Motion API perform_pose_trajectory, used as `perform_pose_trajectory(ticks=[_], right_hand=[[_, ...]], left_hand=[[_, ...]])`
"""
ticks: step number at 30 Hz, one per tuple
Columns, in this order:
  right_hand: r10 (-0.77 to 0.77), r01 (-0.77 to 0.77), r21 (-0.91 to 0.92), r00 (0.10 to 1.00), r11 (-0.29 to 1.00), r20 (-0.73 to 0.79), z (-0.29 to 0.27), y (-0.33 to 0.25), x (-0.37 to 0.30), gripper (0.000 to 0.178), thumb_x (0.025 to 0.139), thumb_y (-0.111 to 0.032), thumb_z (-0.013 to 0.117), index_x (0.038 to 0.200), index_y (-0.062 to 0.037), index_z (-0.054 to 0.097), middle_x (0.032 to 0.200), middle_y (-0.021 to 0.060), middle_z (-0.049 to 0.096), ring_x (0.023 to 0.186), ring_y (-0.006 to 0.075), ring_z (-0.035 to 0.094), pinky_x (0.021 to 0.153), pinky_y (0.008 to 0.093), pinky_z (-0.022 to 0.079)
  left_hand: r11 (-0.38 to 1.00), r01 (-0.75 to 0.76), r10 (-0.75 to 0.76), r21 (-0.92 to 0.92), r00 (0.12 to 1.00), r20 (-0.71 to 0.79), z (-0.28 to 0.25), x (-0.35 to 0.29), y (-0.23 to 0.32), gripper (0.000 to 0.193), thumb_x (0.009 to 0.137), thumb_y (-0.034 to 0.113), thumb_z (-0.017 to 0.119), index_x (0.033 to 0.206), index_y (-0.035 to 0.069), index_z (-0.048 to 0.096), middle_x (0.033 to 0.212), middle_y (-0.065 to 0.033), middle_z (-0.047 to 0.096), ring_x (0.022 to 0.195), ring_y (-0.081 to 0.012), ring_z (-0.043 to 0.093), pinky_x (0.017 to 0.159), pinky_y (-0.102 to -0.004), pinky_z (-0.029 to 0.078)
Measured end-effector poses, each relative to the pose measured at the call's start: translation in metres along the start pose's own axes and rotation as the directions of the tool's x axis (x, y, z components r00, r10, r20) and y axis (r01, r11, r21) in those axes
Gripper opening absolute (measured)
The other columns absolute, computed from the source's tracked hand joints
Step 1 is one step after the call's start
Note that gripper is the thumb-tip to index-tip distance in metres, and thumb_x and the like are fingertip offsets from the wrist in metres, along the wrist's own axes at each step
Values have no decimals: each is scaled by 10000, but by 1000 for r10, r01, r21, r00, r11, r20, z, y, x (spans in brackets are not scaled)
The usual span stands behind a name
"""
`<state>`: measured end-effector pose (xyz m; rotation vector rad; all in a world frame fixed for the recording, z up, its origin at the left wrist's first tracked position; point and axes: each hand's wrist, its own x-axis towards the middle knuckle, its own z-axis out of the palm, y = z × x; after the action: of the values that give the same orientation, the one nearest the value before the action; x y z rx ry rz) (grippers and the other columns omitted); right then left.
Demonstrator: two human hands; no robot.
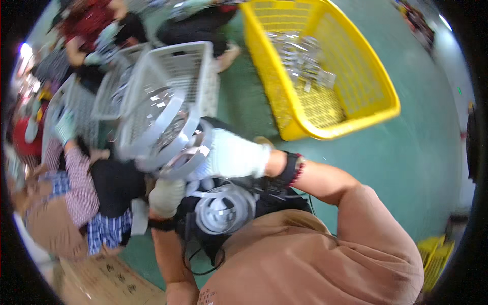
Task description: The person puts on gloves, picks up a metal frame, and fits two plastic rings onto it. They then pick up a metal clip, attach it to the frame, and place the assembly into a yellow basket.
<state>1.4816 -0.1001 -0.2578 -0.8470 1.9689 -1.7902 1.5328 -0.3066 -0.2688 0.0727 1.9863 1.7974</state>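
Several curved, translucent plastic bands (175, 119) fan out in front of me, blurred by motion. My right hand (231, 152), in a white knit glove, is closed on their right side; its fingertips are partly hidden behind the bands. At their lower end my left hand (166, 198), also gloved, is closed with its fingers curled against the plastic. On my lap lie round, translucent plastic rings (223, 208), nested together just below both hands.
A large yellow basket (292, 122) holding clear plastic pieces (305, 56) stands ahead to the right. White crates (206, 76) stand ahead to the left. Co-workers (96, 193) sit close on my left and far left. A cardboard sheet (107, 279) lies at lower left.
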Motion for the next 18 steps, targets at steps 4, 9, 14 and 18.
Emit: perform_pose_trajectory(ticks=[4,9,14,18], right_hand=[[-629,493,-578,777,650,-43,-26,35,12,291,924,-163,589,1168,-64,711,1172,163,719,1070,338,671,956,428,536],[-483,56,-725,781,687,-397,-197,9,-19,271,925,-224,626,1099,-52,741,1038,162,754,959,380,693,856,441,552],[172,-588,-225,542,777,-823,-364,74,-81,410,979,-462,638,822,-86,690,638,10,633,557,124,582,567,311,476],[649,-927,-15,275,376,-709,-423,195,-124,373,1021,-378,569,997,-50,744,837,71,734,647,187,640,637,390,518]], left_hand=[[992,-83,76,90,994,76,-1,27,-2,670,1030,667,472,1154,40,672,746,-69,689,505,-58,470,461,-208,310],[993,-43,84,111,915,-394,-10,53,-24,474,1074,427,540,1226,11,706,681,-1,626,510,-3,381,482,-184,279],[999,-33,38,18,881,-471,-6,59,-23,493,1069,453,542,1226,15,707,671,10,613,518,8,367,484,-177,264],[992,14,50,123,865,-500,-4,59,-21,532,1055,496,536,1209,18,713,665,7,614,517,4,383,478,-180,262]])
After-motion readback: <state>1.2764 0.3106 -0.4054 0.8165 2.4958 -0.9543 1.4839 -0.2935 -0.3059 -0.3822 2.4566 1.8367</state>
